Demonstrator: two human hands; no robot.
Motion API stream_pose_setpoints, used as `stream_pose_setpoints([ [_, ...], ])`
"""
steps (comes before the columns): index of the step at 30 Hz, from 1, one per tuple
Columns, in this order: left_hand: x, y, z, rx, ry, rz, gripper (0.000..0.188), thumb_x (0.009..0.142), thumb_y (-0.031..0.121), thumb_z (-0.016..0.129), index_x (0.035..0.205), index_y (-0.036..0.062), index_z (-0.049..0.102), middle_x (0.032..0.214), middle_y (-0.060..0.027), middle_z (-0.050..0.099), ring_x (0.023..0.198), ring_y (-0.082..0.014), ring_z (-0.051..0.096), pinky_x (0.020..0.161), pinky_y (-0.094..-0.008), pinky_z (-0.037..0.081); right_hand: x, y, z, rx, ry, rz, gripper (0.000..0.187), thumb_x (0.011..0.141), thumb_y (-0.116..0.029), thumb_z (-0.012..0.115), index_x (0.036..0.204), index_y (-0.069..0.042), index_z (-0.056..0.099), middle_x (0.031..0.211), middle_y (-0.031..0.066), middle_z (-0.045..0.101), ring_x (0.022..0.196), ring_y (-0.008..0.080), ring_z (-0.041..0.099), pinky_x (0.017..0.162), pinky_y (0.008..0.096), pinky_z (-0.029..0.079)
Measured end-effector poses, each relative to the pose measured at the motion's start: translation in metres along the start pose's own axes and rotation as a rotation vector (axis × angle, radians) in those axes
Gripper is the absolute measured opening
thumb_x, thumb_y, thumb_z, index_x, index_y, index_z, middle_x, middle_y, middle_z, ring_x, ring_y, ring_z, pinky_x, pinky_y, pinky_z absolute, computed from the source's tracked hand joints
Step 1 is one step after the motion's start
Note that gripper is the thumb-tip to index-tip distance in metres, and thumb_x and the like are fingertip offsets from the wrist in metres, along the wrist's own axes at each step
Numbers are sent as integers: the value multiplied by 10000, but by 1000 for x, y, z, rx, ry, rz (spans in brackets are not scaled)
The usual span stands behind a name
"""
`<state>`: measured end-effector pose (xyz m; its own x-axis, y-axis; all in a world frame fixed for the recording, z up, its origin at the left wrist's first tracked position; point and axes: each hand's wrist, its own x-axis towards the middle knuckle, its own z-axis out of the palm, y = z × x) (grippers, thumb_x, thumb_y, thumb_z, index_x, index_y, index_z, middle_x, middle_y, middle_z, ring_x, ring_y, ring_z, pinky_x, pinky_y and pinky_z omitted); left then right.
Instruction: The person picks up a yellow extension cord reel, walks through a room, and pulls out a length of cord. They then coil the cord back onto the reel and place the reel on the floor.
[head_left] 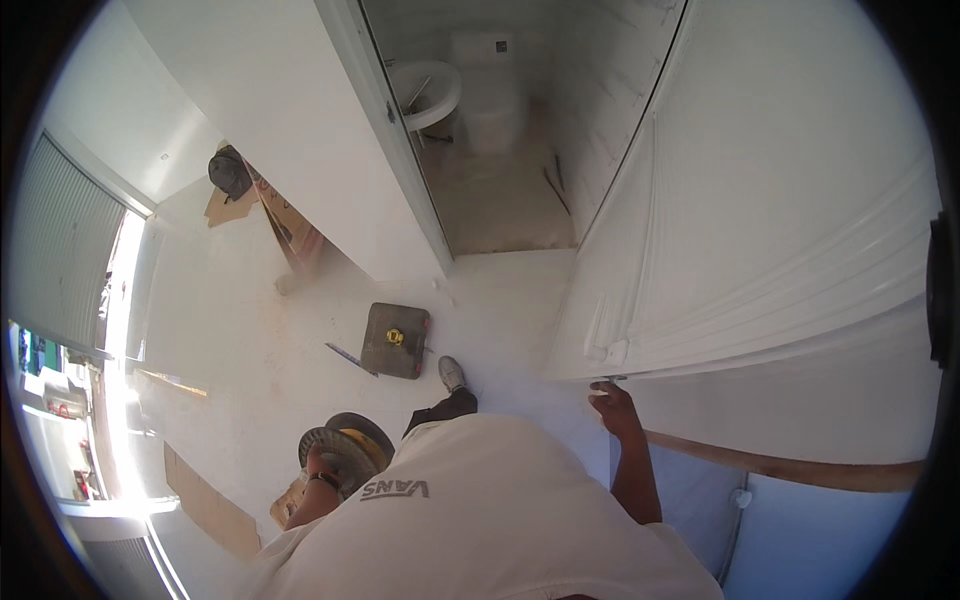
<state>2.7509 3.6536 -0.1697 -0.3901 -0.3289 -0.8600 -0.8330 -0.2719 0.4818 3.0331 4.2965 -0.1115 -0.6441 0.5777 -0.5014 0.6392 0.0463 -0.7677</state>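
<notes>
A white door (pixel 760 230) with loose clear plastic film on its face stands swung open on the right. My right hand (pixel 609 402) is closed at its free edge, fingers curled round a small white piece that looks like the near-side door handle. Another handle (pixel 612 352) shows under the film on the far face. At lower left, my left hand (pixel 318 468) reaches to a round dark reel-like thing (pixel 350 448) with two wide rims and yellow between them. Its fingers are hidden against that thing, so their grip does not show.
Ahead, a doorway leads to a small bathroom with a toilet (pixel 490 105) and washbasin (pixel 428 92). A dark tool case (pixel 385 350) with a yellow thing on top (pixel 395 337) lies on the floor near my shoe (pixel 452 373). Cardboard (pixel 210 500) lies at left; a bright window (pixel 120 290) stands beyond.
</notes>
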Motion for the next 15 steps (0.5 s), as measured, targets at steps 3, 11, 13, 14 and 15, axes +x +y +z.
stream_pose_setpoints([
  [3, 6, -32, -39, -79, 11, 15, 607, 899, 559, 656, 1390, 212, 577, 1432, -55, 597, 1230, -302, 586, 915, -533, 464, -23, -68, -8, 164, 230, -101, 673, 914, -170, 724, 1506, -21, 441, 1526, 238, 472, 1341, 422, 532, 1067, 499, 485],
  [11, 30, -78, -111, -199, 115, 84, 527, 929, 474, 665, 1312, 111, 654, 1258, -145, 699, 1087, -345, 689, 914, -521, 547, 9, -198, -9, -882, 148, -821, 716, 965, -426, 658, 1528, -54, 419, 1571, 205, 395, 1504, 434, 324, 1222, 640, 250],
  [13, 43, -84, -121, -27, 122, 189, 476, 947, 433, 663, 1259, 74, 682, 1221, -171, 711, 1059, -360, 708, 920, -501, 573, 33, -214, 9, -924, 178, -921, 669, 960, -442, 667, 1467, -53, 468, 1520, 201, 437, 1491, 435, 342, 1221, 648, 244],
  [14, 48, -90, -125, -132, 78, 113, 492, 945, 453, 662, 1269, 82, 677, 1239, -162, 706, 1074, -353, 699, 928, -505, 564, 44, -224, 20, -956, 168, -926, 647, 958, -449, 672, 1436, -53, 492, 1495, 199, 458, 1484, 436, 351, 1221, 653, 241],
  [15, 53, -92, -128, -236, 37, 38, 509, 943, 472, 660, 1278, 90, 672, 1257, -153, 702, 1089, -346, 691, 935, -509, 554, 62, -234, 30, -1001, 166, -987, 638, 950, -466, 680, 1400, -48, 506, 1460, 200, 473, 1465, 432, 371, 1217, 660, 243],
])
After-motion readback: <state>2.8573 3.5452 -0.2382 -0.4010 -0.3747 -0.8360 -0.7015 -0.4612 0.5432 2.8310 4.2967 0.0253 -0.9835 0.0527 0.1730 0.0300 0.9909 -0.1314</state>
